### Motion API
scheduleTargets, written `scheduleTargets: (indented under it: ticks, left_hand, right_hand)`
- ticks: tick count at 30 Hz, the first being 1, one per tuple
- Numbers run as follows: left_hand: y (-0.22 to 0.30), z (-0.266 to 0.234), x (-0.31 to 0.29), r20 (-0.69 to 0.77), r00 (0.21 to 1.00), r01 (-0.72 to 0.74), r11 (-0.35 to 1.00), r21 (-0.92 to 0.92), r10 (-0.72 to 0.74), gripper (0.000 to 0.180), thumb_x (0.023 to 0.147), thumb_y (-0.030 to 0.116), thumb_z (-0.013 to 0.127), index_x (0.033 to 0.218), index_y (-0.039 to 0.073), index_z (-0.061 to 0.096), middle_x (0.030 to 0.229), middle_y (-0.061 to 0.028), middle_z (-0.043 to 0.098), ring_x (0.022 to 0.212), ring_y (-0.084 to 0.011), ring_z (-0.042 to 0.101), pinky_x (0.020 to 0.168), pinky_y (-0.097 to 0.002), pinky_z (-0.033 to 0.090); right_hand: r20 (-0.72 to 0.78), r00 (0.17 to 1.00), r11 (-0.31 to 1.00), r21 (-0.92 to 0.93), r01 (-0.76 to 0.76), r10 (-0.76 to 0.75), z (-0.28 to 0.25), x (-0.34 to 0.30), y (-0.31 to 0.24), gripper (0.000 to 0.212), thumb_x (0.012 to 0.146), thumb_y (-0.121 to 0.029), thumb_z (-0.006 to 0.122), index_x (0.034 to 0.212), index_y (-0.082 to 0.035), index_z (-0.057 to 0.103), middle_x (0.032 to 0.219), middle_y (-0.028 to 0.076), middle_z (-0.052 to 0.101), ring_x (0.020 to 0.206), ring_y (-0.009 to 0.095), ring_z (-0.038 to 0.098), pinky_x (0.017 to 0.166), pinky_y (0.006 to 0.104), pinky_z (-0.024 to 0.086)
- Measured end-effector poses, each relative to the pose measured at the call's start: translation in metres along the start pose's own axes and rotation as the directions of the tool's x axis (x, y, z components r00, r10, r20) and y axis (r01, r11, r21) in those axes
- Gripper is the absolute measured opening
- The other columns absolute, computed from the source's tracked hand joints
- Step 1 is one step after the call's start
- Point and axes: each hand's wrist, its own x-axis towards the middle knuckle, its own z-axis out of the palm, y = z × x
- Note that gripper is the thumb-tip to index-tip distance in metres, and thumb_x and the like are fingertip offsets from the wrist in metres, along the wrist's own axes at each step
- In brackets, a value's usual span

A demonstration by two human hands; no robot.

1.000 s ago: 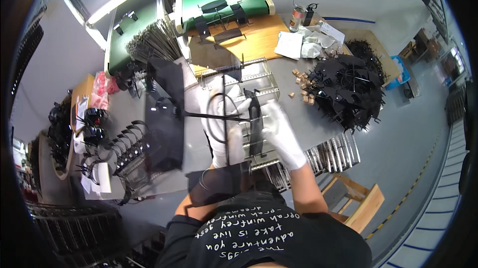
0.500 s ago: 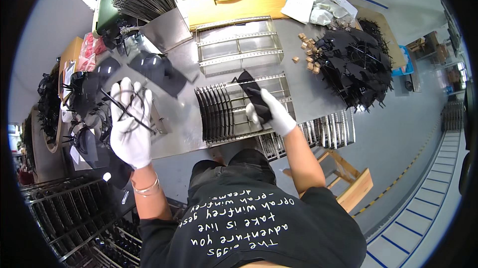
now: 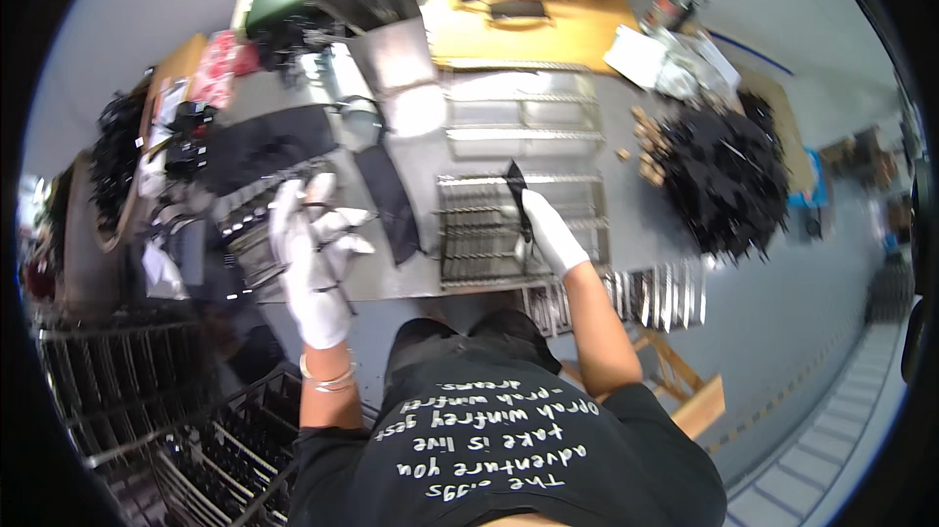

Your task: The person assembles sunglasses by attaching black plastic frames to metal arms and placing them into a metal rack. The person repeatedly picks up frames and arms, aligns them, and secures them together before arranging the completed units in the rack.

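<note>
My right hand (image 3: 550, 230), in a white glove, grips a thin black plate (image 3: 517, 189) over a wire rack (image 3: 587, 258). That plate is tilted nearly edge-on to me. Blurred dark lines fill the rack's left part. My left hand (image 3: 318, 258), also gloved, hovers over the table's left side, partly curled, with thin black wire-like pieces across its fingers and palm. Motion smears them, so their exact kind is unclear. Under and beside this hand lies a metal holder with dark slats (image 3: 256, 233). A dark strip (image 3: 389, 202) lies between the two hands.
Behind the rack stands another wire rack (image 3: 523, 106). A large heap of black pieces (image 3: 726, 180) lies on the right, near small tan blocks (image 3: 649, 145). A metal box (image 3: 396, 57) with thin rods stands far left. Racks (image 3: 127, 390) stand below left; a wooden stool (image 3: 685, 390) is right.
The whole view has shifted, with the table further right. My left hand has turned from palm-up to partly curled. The plate in my right hand has swung from broadside to nearly edge-on.
</note>
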Motion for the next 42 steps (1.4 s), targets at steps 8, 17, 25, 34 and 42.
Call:
scheduleTargets:
  ticks: [8,17,25,34,42]
  left_hand:
    - [-0.014,0.003,0.003,0.117,0.986,-0.137,0.974,0.18,0.118,0.064,0.11,0.044,0.045,0.158,0.004,0.034,0.137,-0.0209,0.058,0.109,-0.0304,0.07,0.1,-0.0434,0.055]
    - [-0.048,0.094,-0.003,0.421,0.907,0.259,0.811,-0.524,-0.017,0.039,0.109,0.029,0.042,0.137,0.002,0.048,0.137,-0.0279,0.057,0.108,-0.0415,0.065,0.096,-0.0505,0.052]
    - [-0.01,0.015,0.013,0.184,0.947,0.322,0.784,-0.531,-0.264,0.043,0.104,0.024,0.053,0.139,0.0,0.056,0.141,-0.0256,0.057,0.105,-0.0337,0.062,0.081,-0.0407,0.057]
    - [-0.01,-0.006,-0.002,0.22,0.927,0.361,0.877,-0.317,-0.303,0.069,0.107,0.045,0.049,0.157,-0.002,0.04,0.153,-0.0266,0.049,0.112,-0.0334,0.064,0.083,-0.0425,0.058]
    - [-0.023,-0.015,0.004,0.32,0.885,0.403,0.901,-0.162,-0.338,0.069,0.106,0.037,0.053,0.158,-0.005,0.036,0.152,-0.0281,0.051,0.11,-0.0306,0.069,0.079,-0.0374,0.062]
  right_hand:
    - [0.045,0.998,0.927,-0.368,0.064,-0.052,0.027,-0.043,-0.027,0.073,0.098,-0.044,0.068,0.154,-0.004,0.043,0.133,0.019,0.061,0.11,0.03,0.068,0.087,0.0385,0.055]
    - [0.298,0.915,0.935,0.309,0.175,-0.27,0.048,-0.087,-0.08,0.091,0.082,-0.006,0.071,0.162,-0.006,0.029,0.116,0.011,0.057,0.094,0.015,0.058,0.072,0.025,0.047]
    - [-0.163,0.963,0.974,-0.109,0.198,-0.214,-0.045,-0.066,-0.038,0.039,0.097,-0.019,0.064,0.132,-0.003,0.065,0.098,0.007,0.071,0.069,0.013,0.065,0.057,0.0255,0.052]
    - [-0.019,0.996,0.972,0.222,-0.078,0.084,-0.015,-0.05,-0.033,0.063,0.106,-0.062,0.044,0.13,-0.008,0.065,0.087,0.007,0.072,0.054,0.014,0.058,0.048,0.0301,0.048]
    - [-0.125,0.959,0.838,-0.524,0.154,-0.254,0.011,-0.012,0.006,0.059,0.109,-0.047,0.042,0.148,-0.003,0.046,0.108,0.022,0.063,0.116,0.037,0.064,0.102,0.0429,0.05]
